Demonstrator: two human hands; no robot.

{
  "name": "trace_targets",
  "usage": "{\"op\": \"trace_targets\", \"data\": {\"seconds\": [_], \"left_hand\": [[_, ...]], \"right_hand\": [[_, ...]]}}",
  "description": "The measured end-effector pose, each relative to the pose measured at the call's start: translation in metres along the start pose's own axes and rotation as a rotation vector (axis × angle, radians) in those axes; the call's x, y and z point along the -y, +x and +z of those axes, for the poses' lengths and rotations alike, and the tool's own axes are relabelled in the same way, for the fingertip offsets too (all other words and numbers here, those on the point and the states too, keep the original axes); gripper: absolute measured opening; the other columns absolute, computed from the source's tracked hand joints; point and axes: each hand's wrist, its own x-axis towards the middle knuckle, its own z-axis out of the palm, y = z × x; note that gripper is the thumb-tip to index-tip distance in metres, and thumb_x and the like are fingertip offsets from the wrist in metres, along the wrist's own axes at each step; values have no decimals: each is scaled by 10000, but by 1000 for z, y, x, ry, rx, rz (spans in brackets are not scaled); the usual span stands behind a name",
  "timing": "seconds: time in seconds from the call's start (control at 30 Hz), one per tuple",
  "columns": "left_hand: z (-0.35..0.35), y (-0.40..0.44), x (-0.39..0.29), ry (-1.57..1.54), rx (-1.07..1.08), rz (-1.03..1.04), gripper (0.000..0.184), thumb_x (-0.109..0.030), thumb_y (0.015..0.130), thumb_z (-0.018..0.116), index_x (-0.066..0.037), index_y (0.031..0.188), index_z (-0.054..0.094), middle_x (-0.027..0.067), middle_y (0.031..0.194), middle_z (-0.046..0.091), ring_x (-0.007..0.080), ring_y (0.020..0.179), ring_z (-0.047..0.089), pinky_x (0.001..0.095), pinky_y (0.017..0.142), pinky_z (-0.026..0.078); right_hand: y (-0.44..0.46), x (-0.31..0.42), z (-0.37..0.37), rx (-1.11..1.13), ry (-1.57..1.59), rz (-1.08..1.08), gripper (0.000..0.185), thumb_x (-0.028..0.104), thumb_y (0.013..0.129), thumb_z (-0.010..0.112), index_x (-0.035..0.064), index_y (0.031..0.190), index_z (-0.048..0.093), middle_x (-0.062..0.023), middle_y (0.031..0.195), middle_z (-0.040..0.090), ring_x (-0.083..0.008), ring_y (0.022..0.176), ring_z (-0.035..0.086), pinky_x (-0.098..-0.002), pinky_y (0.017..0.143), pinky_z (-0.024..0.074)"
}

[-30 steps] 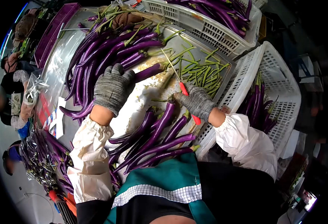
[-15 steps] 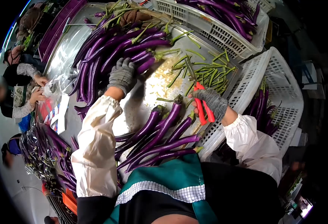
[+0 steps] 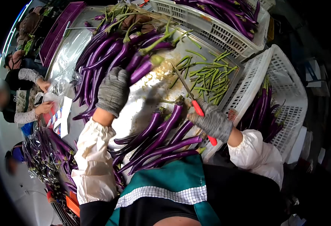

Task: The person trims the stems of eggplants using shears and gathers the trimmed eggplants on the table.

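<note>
My left hand (image 3: 114,91), in a grey knit glove, is closed around purple eggplants (image 3: 141,71) beside the large eggplant pile (image 3: 92,69). Their green stem ends point right, smeared by motion. How many it holds is hard to tell. In my gloved right hand (image 3: 214,121) are red-handled scissors (image 3: 198,108), the handles close together and the blades pointing up and left toward those stem ends. Below the blades, several eggplants (image 3: 167,126) lie on the metal table near my apron. A heap of cut green stems (image 3: 212,77) sits beyond my right hand.
White plastic crates with eggplants stand at the back (image 3: 210,28) and on the right (image 3: 286,81). Bagged eggplants (image 3: 41,150) lie at the left. Across the table, a person's hands (image 3: 44,107) handle clear plastic bags. A purple crate (image 3: 62,32) is at the far left.
My left hand has drawn nearer from the pile, bringing eggplants with it. My right hand has shifted slightly down, and the scissors' handles have come closer together.
</note>
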Motion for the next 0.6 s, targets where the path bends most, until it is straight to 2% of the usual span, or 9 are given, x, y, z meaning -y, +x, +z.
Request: {"op": "trace_targets", "data": {"seconds": [0.03,0.07,0.17,0.2,0.23,0.3,0.43,0.5,0.6], "left_hand": [[-6,-5,-6,49,-24,57,326,-60,669,569,-34,984,489,175,1019,503,347,863,526,416,727,444],[-18,-6,-18,113,41,31,301,-62,660,577,-39,952,507,159,1007,512,335,856,531,411,718,445],[-37,-10,-38,-2,122,33,281,-53,654,578,-30,927,513,155,977,525,334,847,532,408,713,446],[-36,-12,-38,-49,114,68,284,-44,646,576,-17,921,510,154,946,526,332,833,530,410,707,445],[-31,-15,-37,-61,70,132,284,-34,627,572,-8,902,508,157,911,517,336,813,527,417,694,441],[-38,-18,-43,-206,144,152,271,-28,611,569,-10,874,506,154,873,510,340,793,526,418,676,440],[-40,-22,-52,-235,200,177,265,-20,597,565,-17,854,497,150,830,505,340,750,524,418,631,437],[-41,-22,-52,-244,203,180,266,-22,598,565,-18,855,498,150,828,504,341,749,524,417,631,438],[-40,-25,-52,-269,208,192,272,-26,598,568,-21,861,498,149,828,504,341,745,524,418,628,440]], "right_hand": [[-3,2,2,-122,-353,-126,390,349,772,579,9,944,495,-173,727,562,-304,648,570,-388,606,454],[-9,3,4,-119,-216,-103,426,383,766,570,0,933,485,-212,745,543,-372,737,539,-426,686,426],[-15,-6,0,-106,-262,-96,431,400,766,569,6,920,487,-205,737,541,-360,720,543,-427,675,424],[-14,-9,-3,-57,-246,-24,496,346,772,611,-2,1100,482,-138,752,574,-246,725,582,-347,691,447],[-14,-12,-3,-61,-251,-25,496,346,772,611,-2,1100,482,-138,752,574,-246,725,582,-347,691,447],[-16,-18,-2,-135,-277,-161,422,399,767,572,5,901,500,-198,724,535,-350,711,538,-413,678,421],[-18,-7,-4,-94,-252,-112,419,394,763,577,6,902,504,-196,721,539,-348,713,542,-414,675,423],[-17,-3,-4,-80,-340,-61,494,378,766,608,-8,1056,503,-169,820,563,-301,767,552,-371,712,432],[-17,0,-3,-82,-307,-77,506,388,766,601,-10,1063,506,-184,809,555,-330,771,539,-384,718,426]]}}
